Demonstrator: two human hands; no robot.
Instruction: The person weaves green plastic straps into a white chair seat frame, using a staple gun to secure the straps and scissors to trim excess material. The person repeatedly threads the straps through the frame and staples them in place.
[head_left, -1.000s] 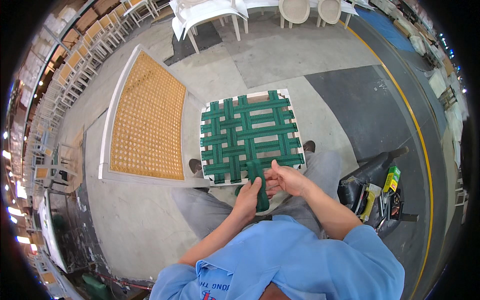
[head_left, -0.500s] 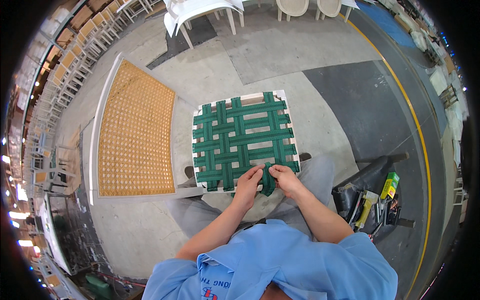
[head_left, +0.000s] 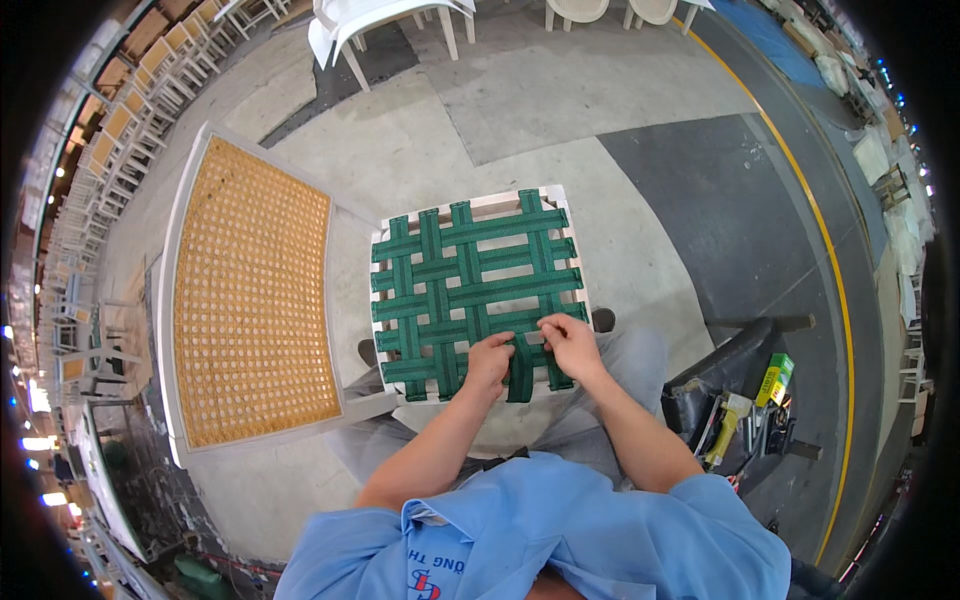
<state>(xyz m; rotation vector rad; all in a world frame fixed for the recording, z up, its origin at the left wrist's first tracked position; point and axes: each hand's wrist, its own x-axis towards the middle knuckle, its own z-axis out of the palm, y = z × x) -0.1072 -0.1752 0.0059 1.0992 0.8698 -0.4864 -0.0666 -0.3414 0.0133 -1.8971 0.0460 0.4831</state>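
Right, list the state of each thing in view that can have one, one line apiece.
Seat frame: lying flat on the lap, partly woven with green webbing.
Green webbing: interlaced over and under, one strap end loose at the near edge.
Left hand: pinching the loose strap.
Right hand: gripping the webbing beside it.
Cane panel: lying flat, weave complete.

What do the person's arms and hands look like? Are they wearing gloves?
No gloves. The left hand and right hand are bare, with no rings or watch to be seen. Both forearms are bare too. The person wears a light blue short-sleeved shirt with a small red and blue mark on the chest.
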